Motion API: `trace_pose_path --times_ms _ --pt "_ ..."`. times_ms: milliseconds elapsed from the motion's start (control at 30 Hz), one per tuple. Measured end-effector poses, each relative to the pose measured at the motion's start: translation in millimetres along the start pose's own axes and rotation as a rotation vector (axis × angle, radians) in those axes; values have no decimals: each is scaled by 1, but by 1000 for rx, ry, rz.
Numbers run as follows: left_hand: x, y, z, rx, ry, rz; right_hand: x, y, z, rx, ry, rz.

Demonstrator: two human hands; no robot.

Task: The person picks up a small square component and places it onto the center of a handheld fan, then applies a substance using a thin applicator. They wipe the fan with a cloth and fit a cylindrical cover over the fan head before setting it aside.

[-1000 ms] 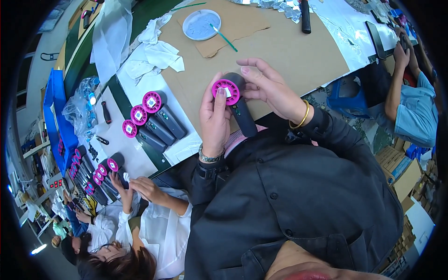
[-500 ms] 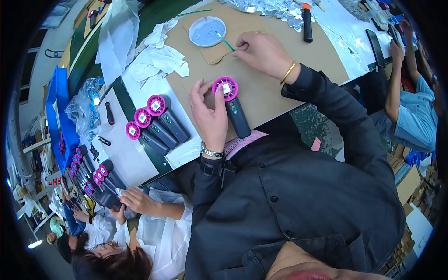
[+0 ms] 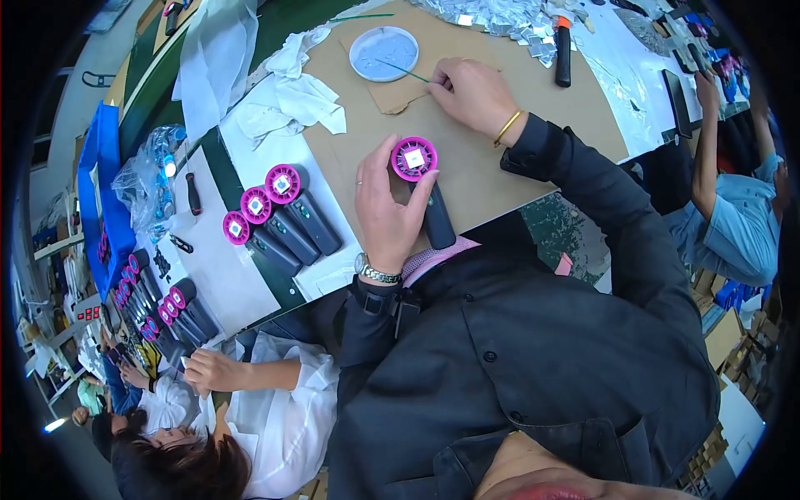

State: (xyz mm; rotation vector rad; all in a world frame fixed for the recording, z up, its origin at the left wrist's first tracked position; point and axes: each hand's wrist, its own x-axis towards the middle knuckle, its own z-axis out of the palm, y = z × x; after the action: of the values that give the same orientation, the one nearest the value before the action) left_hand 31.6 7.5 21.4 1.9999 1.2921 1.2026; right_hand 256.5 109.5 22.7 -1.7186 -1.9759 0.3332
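Observation:
My left hand (image 3: pixel 385 208) is wrapped round a black handheld fan-like device (image 3: pixel 440 221) with a pink round head. The head faces up, and a white square sits at its centre. My thumb lies across the device's neck, just below the pink ring. Between the pinched fingertips of my right hand (image 3: pixel 477 96) is a thin green stick (image 3: pixel 411 73). Its far end reaches over a round white dish (image 3: pixel 352 58) holding a clear, wet-looking substance; whether the tip touches it I cannot tell. A piece of brown cardboard (image 3: pixel 392 102) lies under the dish.
Three similar devices (image 3: pixel 296 229) lie left of my hand. White cloths (image 3: pixel 287 108), a screwdriver (image 3: pixel 193 193) and a blue bin (image 3: pixel 100 183) are farther left. An orange-and-black handled tool (image 3: pixel 563 62) lies beside small silvery squares (image 3: pixel 500 21). A co-worker's hand (image 3: pixel 212 371) is at lower left.
My left thumb has moved off the white square to the device's neck. My right hand has shifted slightly, and the stick lies flatter over the dish. The co-worker's hand has moved left.

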Motion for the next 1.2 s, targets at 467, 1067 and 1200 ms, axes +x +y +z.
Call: trace_pose_path --times_ms 467,1067,1200 --pt "9 -15 4 -1 88 69 32 14 -19 219 215 -56" --pt "11 -19 2 -21 75 85 65 12 7 422 37 140" --pt "12 -20 3 -16 74 89 70 12 8 529 -51 274"
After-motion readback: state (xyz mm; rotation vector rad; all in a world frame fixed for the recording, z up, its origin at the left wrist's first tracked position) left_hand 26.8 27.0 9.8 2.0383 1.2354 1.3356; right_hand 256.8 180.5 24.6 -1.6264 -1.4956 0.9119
